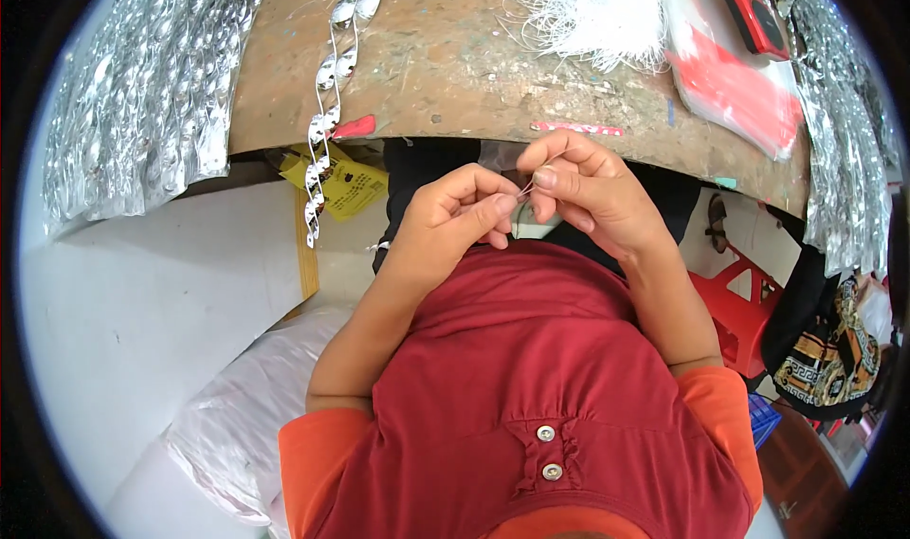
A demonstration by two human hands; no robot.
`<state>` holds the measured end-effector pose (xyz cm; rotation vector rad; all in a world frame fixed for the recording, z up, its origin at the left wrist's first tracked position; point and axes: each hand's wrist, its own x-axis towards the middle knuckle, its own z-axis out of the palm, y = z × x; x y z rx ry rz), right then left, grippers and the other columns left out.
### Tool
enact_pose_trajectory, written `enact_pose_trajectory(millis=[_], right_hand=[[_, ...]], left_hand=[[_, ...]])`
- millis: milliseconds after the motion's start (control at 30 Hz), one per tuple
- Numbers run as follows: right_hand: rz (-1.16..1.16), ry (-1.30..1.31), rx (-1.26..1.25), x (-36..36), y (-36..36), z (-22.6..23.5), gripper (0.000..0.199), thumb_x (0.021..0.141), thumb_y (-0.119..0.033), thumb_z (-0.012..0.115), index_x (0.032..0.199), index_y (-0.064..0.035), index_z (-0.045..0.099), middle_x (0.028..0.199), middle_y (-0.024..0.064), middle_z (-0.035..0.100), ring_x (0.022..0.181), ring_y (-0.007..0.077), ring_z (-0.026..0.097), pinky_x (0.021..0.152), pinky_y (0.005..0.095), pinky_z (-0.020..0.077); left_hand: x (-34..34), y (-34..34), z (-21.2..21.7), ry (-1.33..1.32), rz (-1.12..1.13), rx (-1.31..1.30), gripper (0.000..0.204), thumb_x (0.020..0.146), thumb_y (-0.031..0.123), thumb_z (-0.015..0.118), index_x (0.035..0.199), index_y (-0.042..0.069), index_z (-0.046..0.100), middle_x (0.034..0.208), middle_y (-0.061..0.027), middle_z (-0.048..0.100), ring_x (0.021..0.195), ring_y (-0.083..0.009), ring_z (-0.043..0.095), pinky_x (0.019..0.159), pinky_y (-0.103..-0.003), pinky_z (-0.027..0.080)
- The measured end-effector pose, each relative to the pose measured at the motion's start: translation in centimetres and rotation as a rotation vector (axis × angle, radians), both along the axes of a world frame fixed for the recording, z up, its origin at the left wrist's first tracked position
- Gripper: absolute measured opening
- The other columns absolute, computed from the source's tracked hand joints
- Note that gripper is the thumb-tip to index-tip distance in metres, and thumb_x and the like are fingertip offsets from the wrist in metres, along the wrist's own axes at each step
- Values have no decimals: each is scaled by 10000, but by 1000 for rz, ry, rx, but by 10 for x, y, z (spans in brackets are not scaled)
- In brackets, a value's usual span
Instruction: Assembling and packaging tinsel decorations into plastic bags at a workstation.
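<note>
A thin white thread [524,190] is pinched between both hands, held over the lap just below the bench [455,74] edge. Left hand [455,219] and right hand [580,190] are together, fingertips clamped on it; likely tying or threading, so the next move needs a fine, steady pull. Loose white thread pile [583,13] and a silver foil strip [327,112] lie on the bench; no containers visible.

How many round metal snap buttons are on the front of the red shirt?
2. One round metal snap button sits on the gathered placket of the red shirt; the other is directly below it. More may be hidden lower down.
</note>
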<state>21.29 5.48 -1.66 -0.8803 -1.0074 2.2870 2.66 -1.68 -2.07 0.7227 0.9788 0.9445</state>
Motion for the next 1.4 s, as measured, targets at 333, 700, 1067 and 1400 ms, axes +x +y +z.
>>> enact_pose_trajectory(millis=[333, 700, 1067, 1400], right_hand=[[-47, -47, 110, 7, 9, 13, 216, 886, -116, 572, 1086, -40, 541, 678, 28, 597, 495, 10, 436, 403, 140, 264], [-116, -616, 1335, 1, -14, 32, 215, 737, -54, 679, 947, -86, 650, 869, 87, 592, 719, 228, 583, 639, 304, 466], [-103, -582, 1482, -7, -7, 11, 128, 745, -9, 671, 861, -56, 648, 810, 63, 625, 712, 199, 589, 631, 273, 444], [-161, -56, 367, -9, -14, 6, 69, 891, -45, 568, 953, -16, 568, 935, 34, 600, 846, 89, 551, 750, 235, 448]], left_hand=[[-6, -11, 11, 173, 38, 9, 130, 878, 77, 596, 967, -15, 615, 785, -44, 599, 636, -70, 544, 599, -194, 446], [4, -5, 20, 328, 137, 54, 68, 855, 52, 602, 877, -13, 610, 682, 7, 585, 562, -14, 500, 512, -165, 421], [8, -9, 25, 171, 134, 43, 102, 884, 58, 578, 946, -16, 607, 767, -43, 604, 613, -59, 538, 572, -181, 438], [14, -7, 17, 128, 160, 60, 149, 904, 81, 566, 1001, -26, 606, 831, -50, 613, 684, -63, 556, 629, -191, 461]])
